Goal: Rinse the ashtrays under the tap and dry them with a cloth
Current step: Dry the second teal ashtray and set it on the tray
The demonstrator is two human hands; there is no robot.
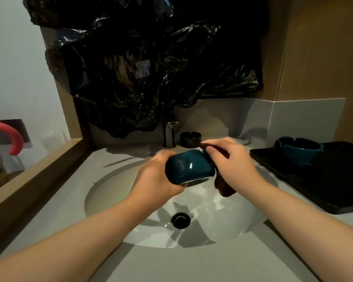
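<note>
Over the white sink basin, my left hand grips a teal ashtray tipped on its side, its underside facing me. My right hand presses a dark brown cloth against the ashtray's right side; the cloth's end hangs down below my hand. A second teal ashtray stands upright on a black tray at the right. A small black ashtray sits on the counter beside the tap. No water runs from the tap.
Black plastic sheeting covers the wall above the tap. The drain lies at the basin's middle. A wooden ledge borders the grey counter on the left, with a pink curved handle beyond it.
</note>
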